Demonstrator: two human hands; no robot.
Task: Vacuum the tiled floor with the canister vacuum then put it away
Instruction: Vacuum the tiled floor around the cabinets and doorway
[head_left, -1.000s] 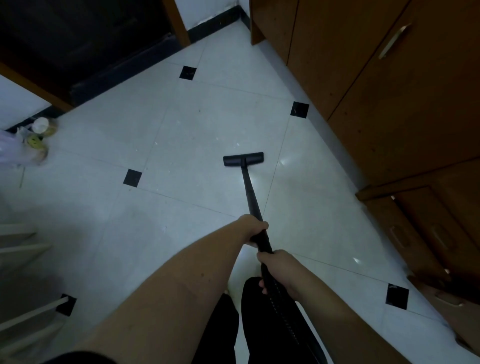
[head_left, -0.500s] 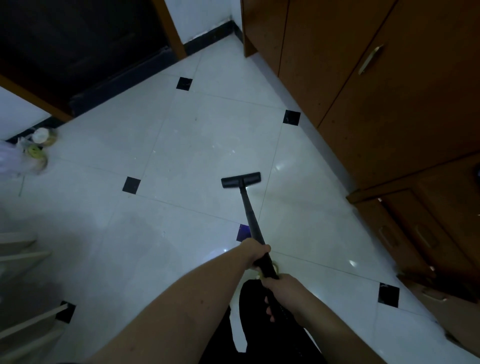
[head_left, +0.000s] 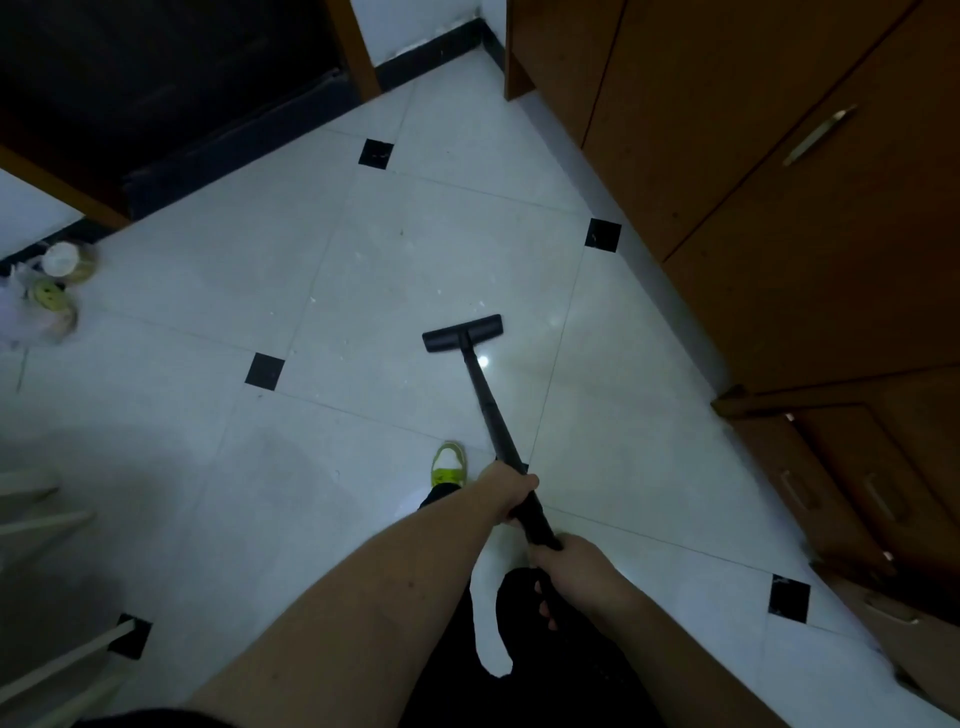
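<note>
You are standing on the tiled floor (head_left: 322, 270) — pale tiles with small black corner insets — bounded on the right by the wooden cabinets (head_left: 779, 182) and at the far edge by a dark doorway (head_left: 156, 78). A few jars and a plastic bag (head_left: 49, 291) sit against the floor's far-left edge. The only part of the canister vacuum in view is its black wand (head_left: 488, 405); the canister itself is out of frame. The wand's long axis runs away from you, from your hands at the near centre of the floor up and slightly left to the floor head (head_left: 462, 332), which lies flat on a tile near the cabinet base, its bar set crosswise to the wand. Your left hand (head_left: 511, 488) is closed around the wand further forward, so it is the nearer hand to the head; your right hand (head_left: 576, 571) is wrapped around the wand just behind it, close to your body. One foot in a yellow-green shoe (head_left: 448, 465) stands just left of the wand. Light specks (head_left: 343, 343) remain on the tiles left of and beyond the head — judge the stroke as unfinished and direct the next pass that way.
</note>
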